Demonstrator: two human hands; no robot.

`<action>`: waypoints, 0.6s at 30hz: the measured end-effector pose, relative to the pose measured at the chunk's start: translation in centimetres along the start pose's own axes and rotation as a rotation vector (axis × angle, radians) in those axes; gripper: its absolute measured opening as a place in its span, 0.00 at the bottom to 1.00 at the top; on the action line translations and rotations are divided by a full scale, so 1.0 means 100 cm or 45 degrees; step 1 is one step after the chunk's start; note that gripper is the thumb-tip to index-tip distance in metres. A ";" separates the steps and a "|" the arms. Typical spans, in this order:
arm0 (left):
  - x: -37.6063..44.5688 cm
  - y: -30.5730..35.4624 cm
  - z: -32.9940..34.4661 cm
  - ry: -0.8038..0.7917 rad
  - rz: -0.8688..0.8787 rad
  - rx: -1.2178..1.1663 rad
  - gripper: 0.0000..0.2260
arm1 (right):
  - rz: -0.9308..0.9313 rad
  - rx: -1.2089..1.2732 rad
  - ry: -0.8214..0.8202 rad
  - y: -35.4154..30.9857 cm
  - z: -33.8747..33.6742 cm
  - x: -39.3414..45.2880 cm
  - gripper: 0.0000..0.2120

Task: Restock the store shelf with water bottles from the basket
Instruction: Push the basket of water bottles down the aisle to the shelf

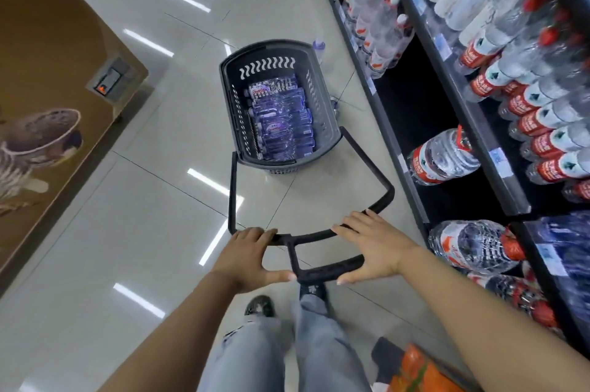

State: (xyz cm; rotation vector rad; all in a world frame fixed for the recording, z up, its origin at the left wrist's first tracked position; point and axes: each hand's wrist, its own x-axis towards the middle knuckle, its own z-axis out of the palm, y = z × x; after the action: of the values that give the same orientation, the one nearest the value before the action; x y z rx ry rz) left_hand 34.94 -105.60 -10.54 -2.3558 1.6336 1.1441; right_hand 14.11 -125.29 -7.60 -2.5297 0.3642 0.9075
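1. Two forearms are reaching forward from the bottom edge, above legs in light blue jeans and dark shoes on the tiled floor.
2. The left hand is resting on the left end of the black pull handle; its fingers are lying over the upper bar and its thumb is stretching out to the lower grip bar. I cannot tell whether the fingers are wrapping round the bar.
3. The right hand is lying flat, fingers straight and spread, across the upper bar, thumb pointing to the lower grip; it is not clamping anything.
4. The basket, dark grey plastic with wavy slots in its walls, is standing on the floor ahead, at the far end of the long handle frame, just beside the shelf.
5. The water bottles are lying on their sides inside the basket, packed close; they are showing as clear plastic with purple-blue labels, print blurred.
6. The shelf, running along the right, is carrying rows of clear bottles with red labels and caps, plus large jugs lower down.
7. One single bottle is standing on the floor just past the basket's far right corner.
8. A brown display panel is standing at left.
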 end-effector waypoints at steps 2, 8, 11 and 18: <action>0.011 -0.005 -0.018 0.013 0.013 0.012 0.55 | -0.004 -0.001 -0.016 0.003 -0.022 0.014 0.53; 0.044 -0.029 -0.074 0.034 0.120 -0.023 0.54 | -0.027 -0.057 0.018 0.013 -0.082 0.055 0.50; 0.061 -0.045 -0.099 0.054 0.137 -0.066 0.55 | -0.027 -0.102 0.035 0.019 -0.115 0.078 0.50; 0.101 -0.071 -0.158 0.109 0.108 -0.127 0.53 | 0.077 -0.073 0.033 0.018 -0.181 0.121 0.47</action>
State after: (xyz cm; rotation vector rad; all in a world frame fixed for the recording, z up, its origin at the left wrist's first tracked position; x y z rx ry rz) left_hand 50.95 -117.30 -7.54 -2.4494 1.7596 1.1817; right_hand 32.30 -136.68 -3.42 -2.5978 0.4304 0.9208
